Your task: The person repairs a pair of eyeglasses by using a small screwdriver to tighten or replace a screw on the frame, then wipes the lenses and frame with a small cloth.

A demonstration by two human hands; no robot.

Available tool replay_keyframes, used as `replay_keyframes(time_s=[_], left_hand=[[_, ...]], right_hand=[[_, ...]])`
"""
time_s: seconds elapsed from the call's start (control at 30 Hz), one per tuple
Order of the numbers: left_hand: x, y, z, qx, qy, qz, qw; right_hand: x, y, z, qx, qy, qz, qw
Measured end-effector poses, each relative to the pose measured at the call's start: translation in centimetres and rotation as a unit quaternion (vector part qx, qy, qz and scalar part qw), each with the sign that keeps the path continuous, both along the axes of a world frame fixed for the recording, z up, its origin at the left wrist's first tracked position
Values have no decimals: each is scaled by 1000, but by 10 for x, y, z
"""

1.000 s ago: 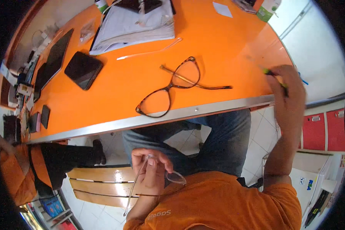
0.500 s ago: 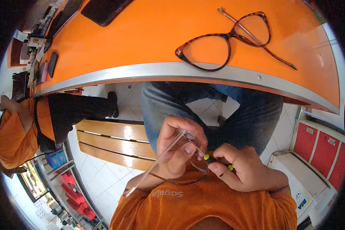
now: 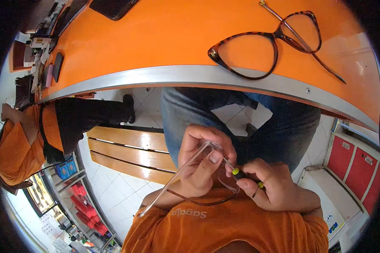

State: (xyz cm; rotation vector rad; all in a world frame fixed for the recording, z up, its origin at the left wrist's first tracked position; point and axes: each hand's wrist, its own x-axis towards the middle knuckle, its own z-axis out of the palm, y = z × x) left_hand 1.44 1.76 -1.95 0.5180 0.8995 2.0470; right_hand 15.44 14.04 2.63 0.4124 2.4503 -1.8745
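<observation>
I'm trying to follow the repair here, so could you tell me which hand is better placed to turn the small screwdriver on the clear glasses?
Right, probably. The right hand already grips the small screwdriver, its tip at the clear glasses, while the left hand is busy pinching the frame.

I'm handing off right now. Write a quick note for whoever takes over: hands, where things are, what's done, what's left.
Left hand: grips the clear-framed glasses at the hinge, close to the chest.
Right hand: holds a small screwdriver with yellow bands, tip at that hinge.
Tortoiseshell glasses lie unfolded on the orange counter, untouched.
Done: frame and tool are lined up.
Left: working the hinge screw, whose state is too small to judge.
</observation>
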Motion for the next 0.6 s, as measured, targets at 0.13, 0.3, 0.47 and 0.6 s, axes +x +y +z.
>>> replay_keyframes(time_s=[0.13, 0.3, 0.47, 0.6], left_hand=[[1, -2, -1, -13, 6, 4, 1000], [3, -3, -3, -11, 14, 11, 1000], [13, -2, -3, -36, 34, 52, 997], [14, -5, -7, -31, 29, 53, 998]], right_hand=[[0, 1, -1, 6, -3, 9, 1000], [0, -1, -2, -1, -20, 8, 1000], [0, -10, -7, 13, -9, -11, 1000], [-2, -16, -12, 35, 30, -33, 998]])
